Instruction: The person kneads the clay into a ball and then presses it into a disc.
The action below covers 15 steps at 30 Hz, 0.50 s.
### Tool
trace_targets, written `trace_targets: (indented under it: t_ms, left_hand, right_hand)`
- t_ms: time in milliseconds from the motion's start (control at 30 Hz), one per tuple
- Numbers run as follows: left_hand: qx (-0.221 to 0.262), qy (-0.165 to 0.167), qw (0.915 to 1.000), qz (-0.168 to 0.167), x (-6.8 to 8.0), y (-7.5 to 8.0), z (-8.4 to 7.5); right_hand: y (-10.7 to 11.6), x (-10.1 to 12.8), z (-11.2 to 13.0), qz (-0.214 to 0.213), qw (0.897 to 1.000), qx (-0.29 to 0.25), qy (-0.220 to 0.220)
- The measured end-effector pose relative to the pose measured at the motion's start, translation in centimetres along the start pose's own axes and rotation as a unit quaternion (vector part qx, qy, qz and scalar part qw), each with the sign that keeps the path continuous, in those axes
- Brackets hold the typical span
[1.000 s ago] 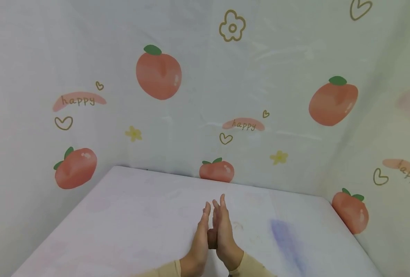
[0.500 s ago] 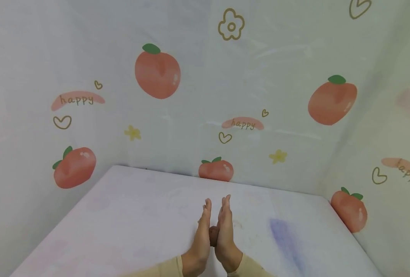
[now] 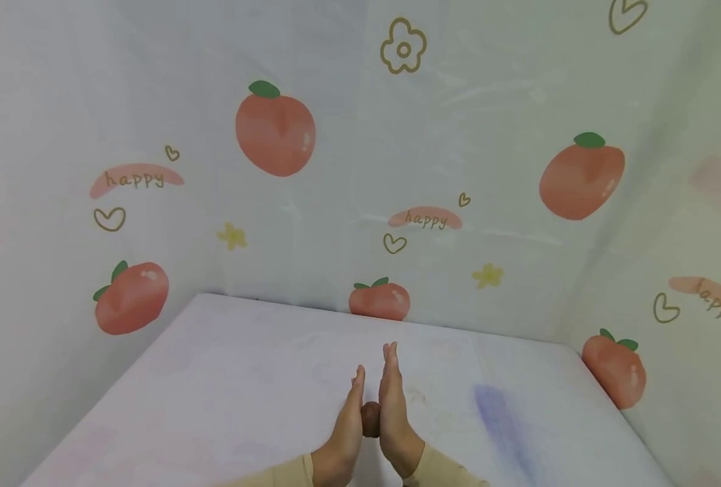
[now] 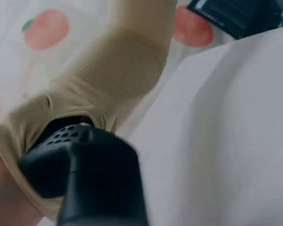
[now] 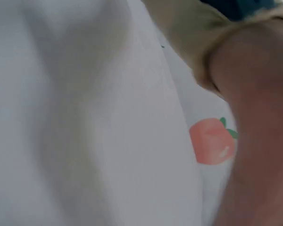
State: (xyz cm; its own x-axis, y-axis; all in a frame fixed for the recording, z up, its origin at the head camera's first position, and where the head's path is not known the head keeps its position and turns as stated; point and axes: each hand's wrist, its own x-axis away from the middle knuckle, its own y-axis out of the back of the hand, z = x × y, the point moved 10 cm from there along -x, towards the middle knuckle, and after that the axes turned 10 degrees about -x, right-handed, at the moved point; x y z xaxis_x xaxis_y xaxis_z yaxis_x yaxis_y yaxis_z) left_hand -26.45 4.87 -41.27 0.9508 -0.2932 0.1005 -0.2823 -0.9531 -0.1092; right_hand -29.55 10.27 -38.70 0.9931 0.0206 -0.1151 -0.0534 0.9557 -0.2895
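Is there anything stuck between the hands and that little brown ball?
Nothing visible. The left hand and right hand press flat against the small brown ball from either side, above the table. Straight fingers; skin seems to meet it directly.

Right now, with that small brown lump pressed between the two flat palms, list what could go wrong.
1. The small brown lump is held only by the flat palms of the left hand and right hand, with no fingers curled round it, so it could slip out.
2. It might then drop onto the white cloth-covered table and perhaps smear it.
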Motion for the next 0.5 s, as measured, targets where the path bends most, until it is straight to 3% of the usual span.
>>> trace_targets:
  t_ms: [133,200,267,333,433,500]
  left_hand:
    - [0.072,0.04,0.9964,0.021,-0.3,-0.4,1.3]
    - [0.098,0.035,0.9939,0.036,-0.3,-0.7,0.9]
    - [0.109,0.026,0.9933,0.029,-0.4,-0.4,0.2]
    - [0.093,0.018,0.9955,0.007,-0.7,0.5,-0.5]
    - [0.047,0.0,0.9985,-0.029,-1.1,1.7,-1.1]
    - [0.014,-0.01,0.9996,-0.022,-1.1,1.5,-1.1]
  right_hand:
    - [0.6,-0.8,1.0,0.01,0.998,0.027,0.057]
    - [0.7,-0.8,1.4,0.014,0.995,0.059,0.078]
    - [0.6,-0.5,1.4,0.017,0.991,0.095,0.088]
    - [0.0,0.0,1.0,0.028,0.99,0.121,0.071]
    - [-1.2,1.2,0.4,0.042,0.992,0.114,0.022]
    - [-1.6,1.7,0.5,0.036,0.995,0.089,-0.012]
